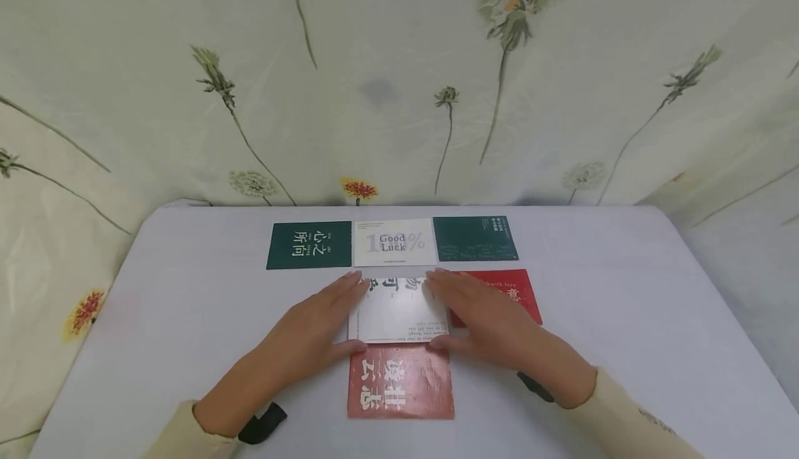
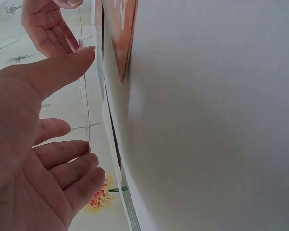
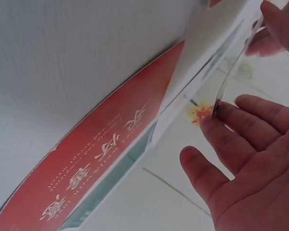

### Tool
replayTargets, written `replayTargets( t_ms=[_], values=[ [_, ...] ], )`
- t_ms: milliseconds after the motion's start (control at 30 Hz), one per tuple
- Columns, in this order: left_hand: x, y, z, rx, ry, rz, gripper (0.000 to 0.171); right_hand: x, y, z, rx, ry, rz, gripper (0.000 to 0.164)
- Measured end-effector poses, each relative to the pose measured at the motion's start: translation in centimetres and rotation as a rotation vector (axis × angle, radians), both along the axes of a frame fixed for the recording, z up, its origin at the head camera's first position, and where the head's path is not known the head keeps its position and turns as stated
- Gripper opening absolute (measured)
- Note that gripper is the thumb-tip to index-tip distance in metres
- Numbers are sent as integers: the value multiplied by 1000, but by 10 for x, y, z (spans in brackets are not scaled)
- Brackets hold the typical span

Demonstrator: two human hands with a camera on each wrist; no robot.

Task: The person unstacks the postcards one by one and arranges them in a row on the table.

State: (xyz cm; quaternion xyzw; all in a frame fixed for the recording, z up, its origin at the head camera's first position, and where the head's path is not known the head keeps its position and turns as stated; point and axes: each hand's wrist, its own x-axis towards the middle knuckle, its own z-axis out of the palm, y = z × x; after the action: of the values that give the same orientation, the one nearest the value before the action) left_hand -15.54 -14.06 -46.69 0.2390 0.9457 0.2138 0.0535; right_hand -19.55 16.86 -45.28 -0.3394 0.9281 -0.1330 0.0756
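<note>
Both hands hold a white card with black lettering, one hand at each side edge. My left hand grips its left edge, fingertips at the far corner and thumb at the near one. On the opposite side my right hand holds the right edge the same way. In the left wrist view the white card shows edge-on, raised over the table. A red card with white characters lies just in front of it. Partly behind my right hand is another red card.
Along the table's back lie a green card at left, a white "Good Luck" card in the middle and a second green card at right. A white cloth covers the table. Behind hangs a flower-patterned curtain.
</note>
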Motion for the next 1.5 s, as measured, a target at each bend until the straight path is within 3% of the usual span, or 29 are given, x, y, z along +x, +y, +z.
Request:
replayTargets(
  t_ms=[267,467,1200,1500],
  values=[
    [-18,1,-7,-18,-45,29,95,-14,-1,-6,-5,-43,-18,105],
    [-25,3,-10,-15,-39,35,94,-18,0,-10,-5,-28,-19,105],
    [-27,1,-17,-15,-67,62,93,-22,-6,-13,14,-70,2,105],
    [-15,3,-12,-42,-72,56,92,-16,-2,-13,0,-108,-40,104]
  ],
)
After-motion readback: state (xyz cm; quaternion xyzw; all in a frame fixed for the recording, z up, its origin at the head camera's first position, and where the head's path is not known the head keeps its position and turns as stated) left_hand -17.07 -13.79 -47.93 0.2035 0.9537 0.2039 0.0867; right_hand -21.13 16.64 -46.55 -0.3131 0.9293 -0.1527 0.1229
